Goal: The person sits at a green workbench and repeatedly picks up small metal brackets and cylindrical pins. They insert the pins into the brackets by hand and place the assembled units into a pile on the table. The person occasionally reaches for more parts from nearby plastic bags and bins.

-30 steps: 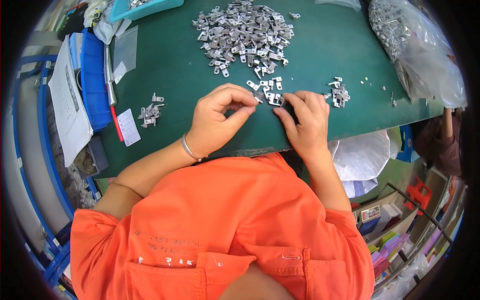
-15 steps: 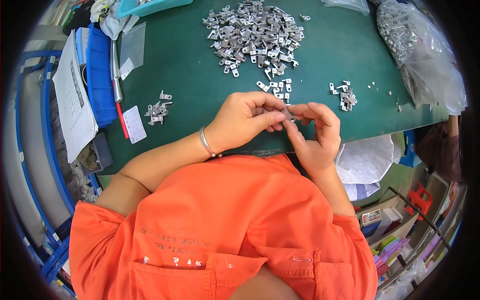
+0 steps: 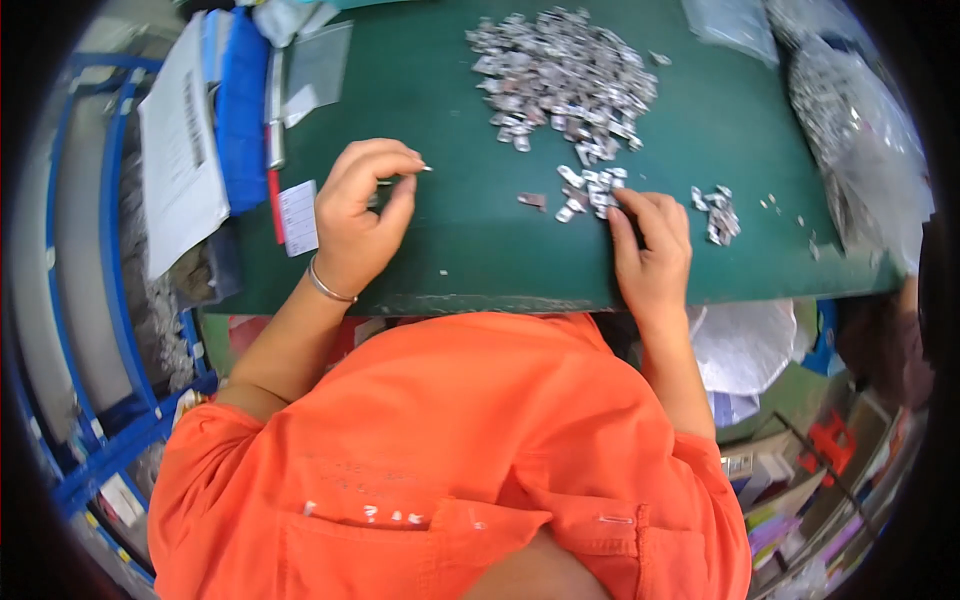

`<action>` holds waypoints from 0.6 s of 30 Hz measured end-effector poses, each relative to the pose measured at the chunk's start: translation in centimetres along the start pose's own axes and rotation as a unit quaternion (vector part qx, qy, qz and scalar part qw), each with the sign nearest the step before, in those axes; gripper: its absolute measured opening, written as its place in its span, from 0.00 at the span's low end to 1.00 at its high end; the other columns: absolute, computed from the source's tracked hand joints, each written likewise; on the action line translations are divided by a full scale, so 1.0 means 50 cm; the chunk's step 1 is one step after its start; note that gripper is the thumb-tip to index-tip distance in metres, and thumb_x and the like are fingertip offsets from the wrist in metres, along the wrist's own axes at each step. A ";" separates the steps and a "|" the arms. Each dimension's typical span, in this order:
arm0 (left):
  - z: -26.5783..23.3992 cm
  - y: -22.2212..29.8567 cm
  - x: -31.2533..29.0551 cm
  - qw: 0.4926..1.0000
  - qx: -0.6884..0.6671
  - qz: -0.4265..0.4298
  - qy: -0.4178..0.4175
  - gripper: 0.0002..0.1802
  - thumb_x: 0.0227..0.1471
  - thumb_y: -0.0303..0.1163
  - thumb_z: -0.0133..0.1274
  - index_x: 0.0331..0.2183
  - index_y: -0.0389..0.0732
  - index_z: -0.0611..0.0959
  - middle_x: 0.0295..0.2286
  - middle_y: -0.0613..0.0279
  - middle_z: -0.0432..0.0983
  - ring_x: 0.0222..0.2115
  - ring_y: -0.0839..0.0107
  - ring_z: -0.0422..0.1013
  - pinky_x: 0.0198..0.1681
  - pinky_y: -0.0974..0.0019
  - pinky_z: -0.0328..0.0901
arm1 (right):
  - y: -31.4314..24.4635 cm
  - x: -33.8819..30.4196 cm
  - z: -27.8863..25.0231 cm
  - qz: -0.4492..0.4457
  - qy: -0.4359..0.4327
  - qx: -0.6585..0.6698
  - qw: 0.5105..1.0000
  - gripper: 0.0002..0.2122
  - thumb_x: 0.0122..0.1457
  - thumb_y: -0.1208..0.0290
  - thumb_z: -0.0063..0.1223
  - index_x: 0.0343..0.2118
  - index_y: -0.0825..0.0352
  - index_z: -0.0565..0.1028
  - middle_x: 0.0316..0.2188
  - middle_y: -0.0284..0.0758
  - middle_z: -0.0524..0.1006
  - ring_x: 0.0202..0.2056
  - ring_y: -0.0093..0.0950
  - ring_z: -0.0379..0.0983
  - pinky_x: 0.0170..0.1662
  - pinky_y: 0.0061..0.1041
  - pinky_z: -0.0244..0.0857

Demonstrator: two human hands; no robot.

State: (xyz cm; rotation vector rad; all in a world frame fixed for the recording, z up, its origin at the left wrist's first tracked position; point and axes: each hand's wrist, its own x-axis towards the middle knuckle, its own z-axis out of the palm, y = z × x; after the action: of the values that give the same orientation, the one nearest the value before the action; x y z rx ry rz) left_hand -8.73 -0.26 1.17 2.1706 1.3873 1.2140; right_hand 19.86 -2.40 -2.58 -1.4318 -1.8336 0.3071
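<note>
On the left of the green table, my left hand is raised with thumb and forefinger brought together. A small bright tip of a metal bracket sticks out from its fingertips; the rest is covered. Beneath and behind that hand, the small left heap of brackets is mostly hidden. My right hand reaches into a little cluster of metal brackets, thumb and forefinger closing on one at its right edge. One loose bracket lies just left of the cluster. The picture is somewhat blurred.
A large pile of brackets lies at the back, with a smaller heap on the right. Clear plastic bags of parts stand at the far right. A blue bin, papers and a white card line the left.
My hands have parted from the middle. The left has moved left with a bracket, and the right has moved to the small cluster. The view has shifted, moving the table contents rightward.
</note>
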 end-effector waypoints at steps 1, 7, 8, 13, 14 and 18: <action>-0.020 -0.020 -0.012 0.999 0.040 -0.022 0.018 0.10 0.42 0.12 0.56 0.30 0.35 0.80 0.32 0.56 0.76 0.33 0.65 0.74 0.38 0.69 0.69 | 0.000 0.002 0.002 0.008 -0.013 -0.004 1.000 0.08 0.49 0.79 0.59 0.34 0.67 0.77 0.31 0.38 0.74 0.34 0.38 0.69 0.39 0.31 0.63; -0.072 -0.064 -0.063 0.993 0.070 -0.094 -0.004 0.06 0.44 0.18 0.57 0.29 0.35 0.81 0.32 0.57 0.77 0.33 0.64 0.74 0.36 0.68 0.69 | -0.008 0.016 -0.018 0.091 -0.036 0.019 0.995 0.04 0.50 0.81 0.58 0.29 0.70 0.76 0.29 0.38 0.76 0.30 0.35 0.73 0.35 0.28 0.67; -0.076 -0.062 -0.058 0.992 0.089 -0.085 0.014 0.06 0.44 0.18 0.57 0.29 0.36 0.81 0.32 0.57 0.77 0.33 0.64 0.74 0.36 0.68 0.69 | -0.009 0.018 -0.014 0.091 -0.029 0.035 0.995 0.04 0.50 0.82 0.59 0.29 0.70 0.76 0.29 0.38 0.76 0.30 0.32 0.73 0.34 0.26 0.67; -0.022 -0.029 -0.025 0.996 0.035 -0.061 0.051 0.08 0.45 0.15 0.57 0.32 0.34 0.81 0.34 0.57 0.76 0.33 0.70 0.74 0.37 0.72 0.68 | -0.001 -0.007 -0.013 0.194 0.035 0.352 0.915 0.07 0.54 0.85 0.57 0.36 0.74 0.75 0.32 0.35 0.77 0.32 0.21 0.74 0.37 0.19 0.69; 0.002 -0.015 -0.015 0.998 -0.018 -0.057 0.028 0.08 0.46 0.15 0.57 0.32 0.34 0.80 0.34 0.57 0.75 0.32 0.73 0.73 0.35 0.74 0.68 | -0.001 -0.009 -0.018 0.216 0.030 0.429 0.877 0.08 0.54 0.85 0.56 0.38 0.74 0.75 0.33 0.36 0.78 0.33 0.23 0.75 0.38 0.20 0.70; 0.103 0.066 0.033 0.970 -0.211 -0.045 -0.108 0.08 0.46 0.18 0.59 0.33 0.34 0.81 0.31 0.60 0.76 0.30 0.75 0.74 0.33 0.74 0.69 | -0.002 -0.028 -0.019 0.266 0.007 0.640 0.721 0.09 0.57 0.84 0.53 0.41 0.75 0.75 0.36 0.42 0.78 0.35 0.32 0.78 0.39 0.29 0.75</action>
State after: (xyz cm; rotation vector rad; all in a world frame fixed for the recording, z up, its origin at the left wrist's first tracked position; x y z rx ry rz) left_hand -2.44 0.46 0.98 1.8575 1.0166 1.0845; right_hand 20.54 -3.93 -2.45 -0.8087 -0.6684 1.4935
